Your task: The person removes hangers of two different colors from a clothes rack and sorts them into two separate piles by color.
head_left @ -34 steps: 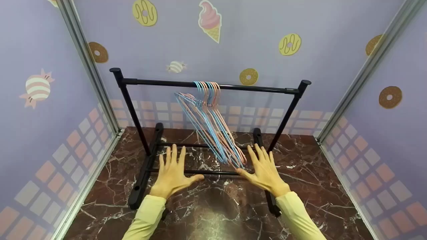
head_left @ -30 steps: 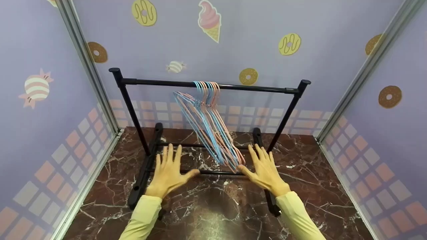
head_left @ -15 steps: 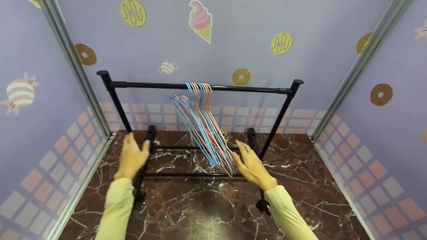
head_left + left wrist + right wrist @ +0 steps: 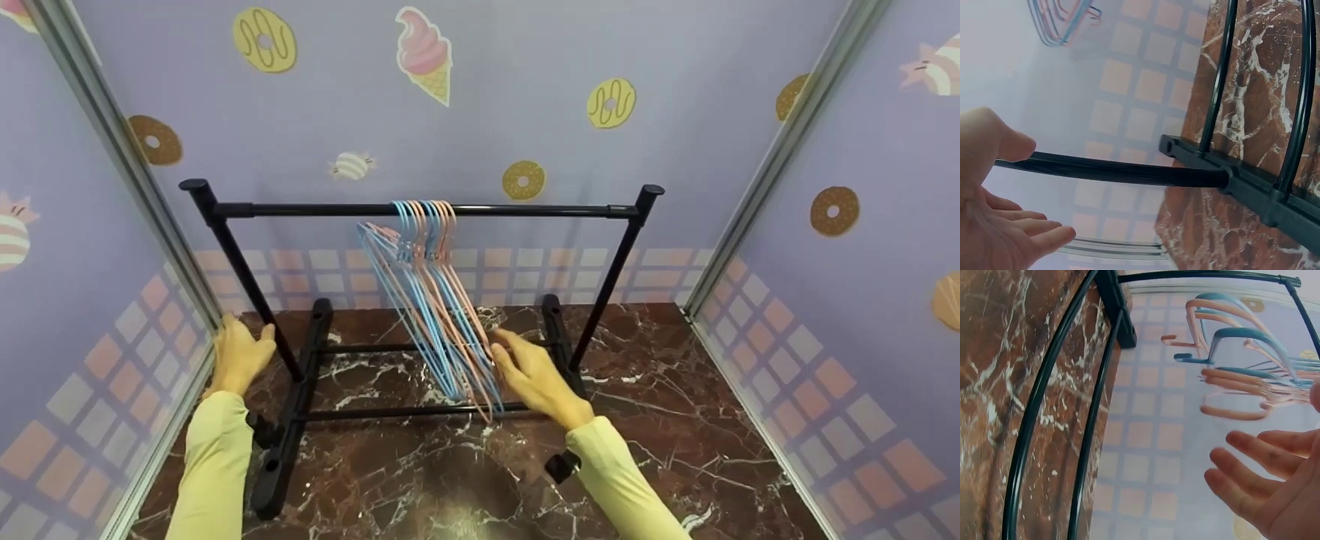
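Fingers (image 4: 1053,239) of the left hand (image 4: 240,358), wide, have been shifted outside the clothes rack's (image 4: 525,211) left upright (image 4: 247,281); hangers (image 4: 442,322) are neared by the relaxed right hand (image 4: 538,377); handling seems barely begun.

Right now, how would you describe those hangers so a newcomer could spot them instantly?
Find the black rack on the dark marbled surface. From its top bar, between left hand and right hand, hang the hangers. Their thin pink and blue frames set them apart from the plain black rack.
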`<control>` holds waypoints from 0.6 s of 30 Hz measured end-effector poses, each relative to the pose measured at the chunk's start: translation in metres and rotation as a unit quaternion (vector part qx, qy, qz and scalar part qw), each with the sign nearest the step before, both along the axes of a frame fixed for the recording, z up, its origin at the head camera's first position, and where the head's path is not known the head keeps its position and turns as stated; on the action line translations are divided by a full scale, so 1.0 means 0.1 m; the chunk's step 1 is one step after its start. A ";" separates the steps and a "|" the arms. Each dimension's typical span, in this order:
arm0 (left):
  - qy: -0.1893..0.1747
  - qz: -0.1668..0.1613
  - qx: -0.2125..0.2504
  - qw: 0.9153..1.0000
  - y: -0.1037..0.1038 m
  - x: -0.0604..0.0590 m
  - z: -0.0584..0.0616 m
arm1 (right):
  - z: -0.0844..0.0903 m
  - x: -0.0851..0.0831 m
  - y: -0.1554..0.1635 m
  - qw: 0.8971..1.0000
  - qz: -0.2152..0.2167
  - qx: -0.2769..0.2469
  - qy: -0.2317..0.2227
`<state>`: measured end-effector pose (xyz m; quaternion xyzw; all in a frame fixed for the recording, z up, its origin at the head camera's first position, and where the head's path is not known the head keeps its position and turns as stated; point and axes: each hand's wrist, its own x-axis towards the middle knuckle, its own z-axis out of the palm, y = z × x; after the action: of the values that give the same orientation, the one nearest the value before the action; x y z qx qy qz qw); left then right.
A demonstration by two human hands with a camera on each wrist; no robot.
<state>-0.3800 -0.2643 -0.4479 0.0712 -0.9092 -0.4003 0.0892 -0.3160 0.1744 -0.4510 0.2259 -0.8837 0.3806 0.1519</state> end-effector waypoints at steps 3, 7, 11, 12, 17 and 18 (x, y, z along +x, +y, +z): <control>-0.003 0.001 0.007 1.000 0.01 -0.09 -0.06 | 0.01 -0.04 -0.08 1.000 0.017 -0.020 -0.004; 0.014 0.020 0.018 1.000 0.06 -0.17 -0.13 | 0.00 -0.08 -0.18 0.999 0.019 -0.032 0.006; 0.037 0.042 0.038 0.998 0.10 -0.26 -0.14 | 0.00 -0.12 -0.25 0.999 0.004 -0.042 0.031; 0.041 0.046 0.040 0.997 0.10 -0.28 -0.13 | 0.01 -0.13 -0.26 0.998 0.002 -0.045 0.037; 0.044 0.051 0.043 0.997 0.11 -0.38 -0.11 | 0.00 -0.18 -0.29 0.997 0.003 -0.052 0.056; 0.047 0.051 0.040 0.997 0.11 -0.39 -0.10 | -0.01 -0.18 -0.29 0.997 0.000 -0.049 0.061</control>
<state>-0.4195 -0.2531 -0.4584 0.1019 -0.8825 -0.4344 0.1487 -0.3345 0.1451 -0.4519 0.2410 -0.8533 0.4088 0.2161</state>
